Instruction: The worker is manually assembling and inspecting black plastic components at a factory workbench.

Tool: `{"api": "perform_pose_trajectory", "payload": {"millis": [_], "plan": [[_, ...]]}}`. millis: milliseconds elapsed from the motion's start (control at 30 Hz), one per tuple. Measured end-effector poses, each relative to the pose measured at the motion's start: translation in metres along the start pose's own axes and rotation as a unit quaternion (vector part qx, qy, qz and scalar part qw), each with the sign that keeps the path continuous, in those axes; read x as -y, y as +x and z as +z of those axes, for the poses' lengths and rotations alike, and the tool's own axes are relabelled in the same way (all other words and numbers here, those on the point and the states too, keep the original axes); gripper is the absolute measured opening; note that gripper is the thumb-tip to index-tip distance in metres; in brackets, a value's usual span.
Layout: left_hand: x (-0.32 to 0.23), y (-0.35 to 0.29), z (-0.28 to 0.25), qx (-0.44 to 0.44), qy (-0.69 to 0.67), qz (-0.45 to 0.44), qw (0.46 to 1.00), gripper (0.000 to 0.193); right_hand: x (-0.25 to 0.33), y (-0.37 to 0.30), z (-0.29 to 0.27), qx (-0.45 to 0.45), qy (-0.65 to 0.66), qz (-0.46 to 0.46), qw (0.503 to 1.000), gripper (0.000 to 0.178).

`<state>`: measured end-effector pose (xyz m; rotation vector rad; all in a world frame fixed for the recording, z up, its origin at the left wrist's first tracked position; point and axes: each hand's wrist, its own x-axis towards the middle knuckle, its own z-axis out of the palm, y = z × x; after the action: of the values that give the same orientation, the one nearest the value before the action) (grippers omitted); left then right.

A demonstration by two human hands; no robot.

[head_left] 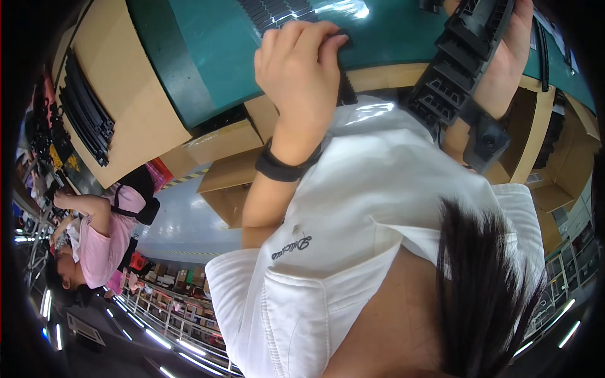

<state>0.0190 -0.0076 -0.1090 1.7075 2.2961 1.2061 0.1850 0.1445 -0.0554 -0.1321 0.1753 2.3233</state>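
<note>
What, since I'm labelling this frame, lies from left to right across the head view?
Person in pink shirt → left hand with black wristband → black ribbed plastic part → cardboard box.

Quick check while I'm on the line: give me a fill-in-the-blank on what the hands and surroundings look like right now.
1. The right hand closes its grip on a ribbed plastic part coloured ___.
2. The left hand has a black ___ around its wrist.
3. The short-sleeved shirt is ___.
4. The co-worker at the picture's left edge wears a ___ top.

Missing words: black; wristband; white; pink.
</note>
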Motion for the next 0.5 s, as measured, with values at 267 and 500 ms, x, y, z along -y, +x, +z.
{"api": "perform_pose_trajectory", "payload": {"millis": [267,500], "plan": [[0.000,0.004,0.002,-0.003,-0.015,0.005,1.000,0.012,-0.002,0.011,-0.007,0.044,-0.006,0.015,0.999,0.017],[-0.041,0.028,-0.055,0.049,-0.230,0.044,0.971,0.014,0.001,0.005,-0.004,0.016,-0.016,0.027,0.999,0.017]]}}
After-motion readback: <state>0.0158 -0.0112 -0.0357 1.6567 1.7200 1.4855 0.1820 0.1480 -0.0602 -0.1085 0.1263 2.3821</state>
